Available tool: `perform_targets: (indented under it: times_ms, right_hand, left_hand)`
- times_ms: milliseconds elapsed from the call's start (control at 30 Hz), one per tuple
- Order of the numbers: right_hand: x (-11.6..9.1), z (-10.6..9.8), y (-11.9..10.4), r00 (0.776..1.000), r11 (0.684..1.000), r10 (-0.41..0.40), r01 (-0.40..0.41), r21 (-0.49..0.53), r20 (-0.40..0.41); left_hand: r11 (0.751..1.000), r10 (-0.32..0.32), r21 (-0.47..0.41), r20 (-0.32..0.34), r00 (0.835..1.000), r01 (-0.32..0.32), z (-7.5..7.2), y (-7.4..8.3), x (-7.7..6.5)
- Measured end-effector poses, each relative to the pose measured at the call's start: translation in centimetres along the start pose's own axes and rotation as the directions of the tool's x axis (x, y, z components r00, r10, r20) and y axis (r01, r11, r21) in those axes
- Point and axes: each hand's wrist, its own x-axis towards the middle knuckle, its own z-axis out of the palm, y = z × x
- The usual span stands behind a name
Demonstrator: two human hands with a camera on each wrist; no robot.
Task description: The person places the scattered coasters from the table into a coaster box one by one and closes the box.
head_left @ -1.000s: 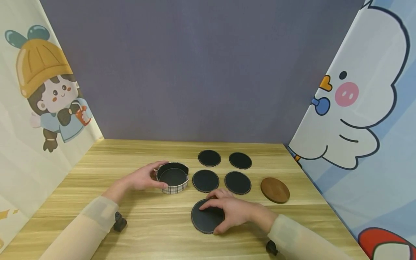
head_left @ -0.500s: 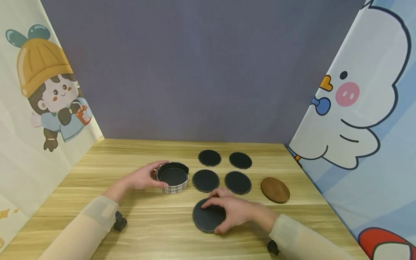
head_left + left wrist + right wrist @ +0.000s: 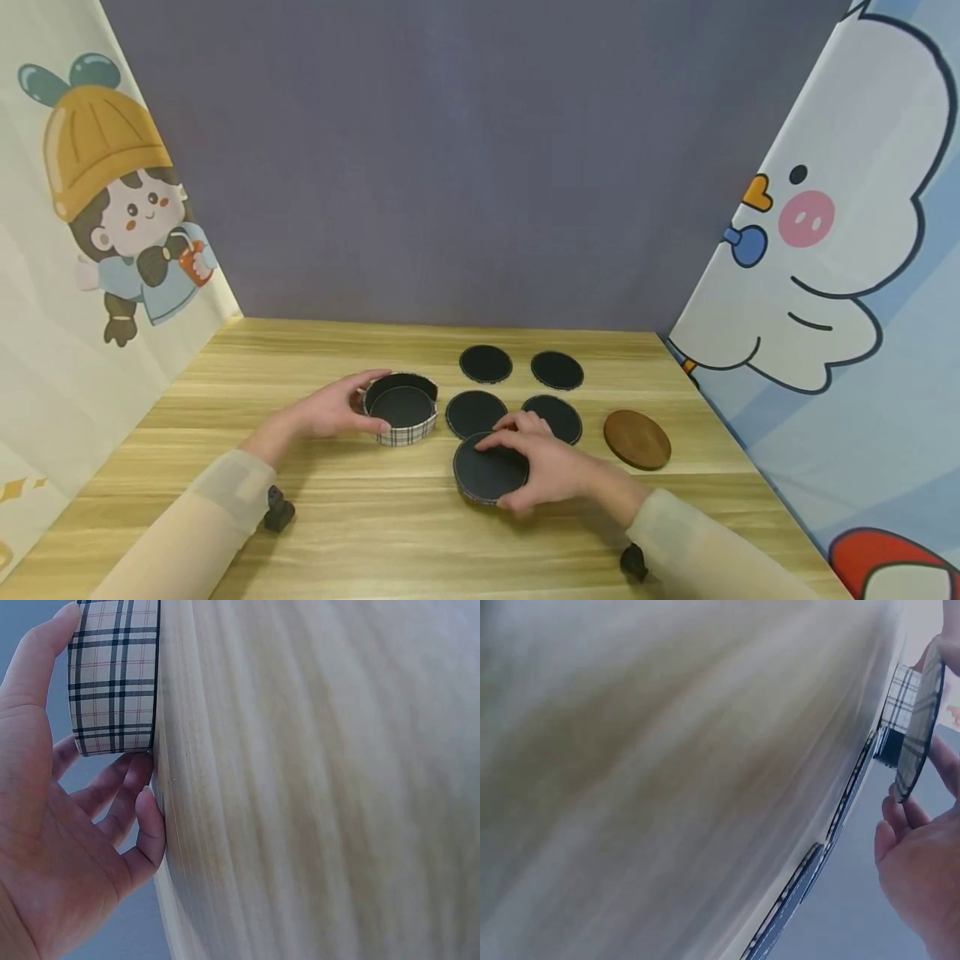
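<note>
Your left hand (image 3: 337,410) grips the round plaid holder (image 3: 402,408), which stands upright on the wood-grain table (image 3: 360,533), left of centre. The thumb bears on the near wall; the fingers reach round the far left side. The holder's black interior faces up.

Your right hand (image 3: 551,462) grips the held coaster (image 3: 487,471) by its rim, black face up. This coaster is above the table, to the right of the holder and nearer to you. The right wrist view shows its plaid underside and a gap beneath it.

To the right of the holder, four coasters lie flat in two rows: far left coaster (image 3: 486,364), far right coaster (image 3: 557,370), near left coaster (image 3: 476,412) and near right coaster (image 3: 561,413). Your right hand partly covers the last. A brown wooden disc (image 3: 637,439) lies farther right, apart from them.
</note>
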Motion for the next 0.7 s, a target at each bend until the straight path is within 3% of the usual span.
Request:
perform_targets:
  times_ms: [333, 700]
  right_hand:
    - [0.3, -0.8, 1.6, 0.993, 0.998, 0.058, -0.060, -0.015, -0.103]
    - [1.4, -1.9, 3.2, 0.980, 0.991, 0.131, -0.135, -0.018, -0.153]
  left_hand:
    - [1.000, -0.005, -0.001, 0.001, 1.000, 0.005, 0.0, -0.1, 0.1]
    - [1.000, -0.010, 0.011, -0.006, 1.000, 0.010, 0.0, -0.1, 0.1]
